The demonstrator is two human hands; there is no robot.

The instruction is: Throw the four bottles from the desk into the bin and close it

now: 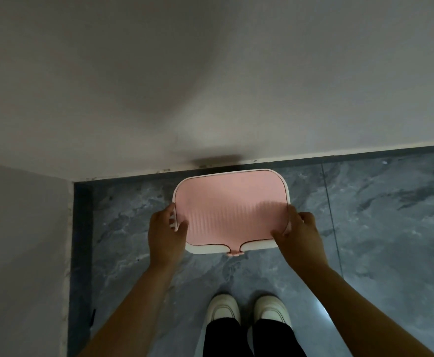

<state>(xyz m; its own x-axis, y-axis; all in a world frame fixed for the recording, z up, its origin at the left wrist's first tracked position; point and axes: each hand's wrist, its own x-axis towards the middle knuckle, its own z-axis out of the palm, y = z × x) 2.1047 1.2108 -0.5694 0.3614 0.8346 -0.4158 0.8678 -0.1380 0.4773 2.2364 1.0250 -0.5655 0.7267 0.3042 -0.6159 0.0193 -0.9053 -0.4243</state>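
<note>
The person stands over the bin (200,249), which sits on the grey marbled floor (378,215) with its back edge against the foot of the wall (210,73), not far from the corner where a second wall meets it. That spot keeps the bin from sliding backwards when it is pushed on. The pink lid (230,204) lies flat inside the white rim and looks seated all round, its small front tab hanging over the near edge.

Both hands are clamped on the bin's near corners. The left hand (165,234) has its thumb laid on the lid and its fingers wrapped down the left side; the right hand (299,234) mirrors it on the right. Gripping both sides at once presses the lid down evenly, so neither corner pops up.

No bottles show and no worktop is in view; I'd judge the bottles are already inside and this is the closing step, nearly finished. The white shoes (247,306) stand just short of the bin.
</note>
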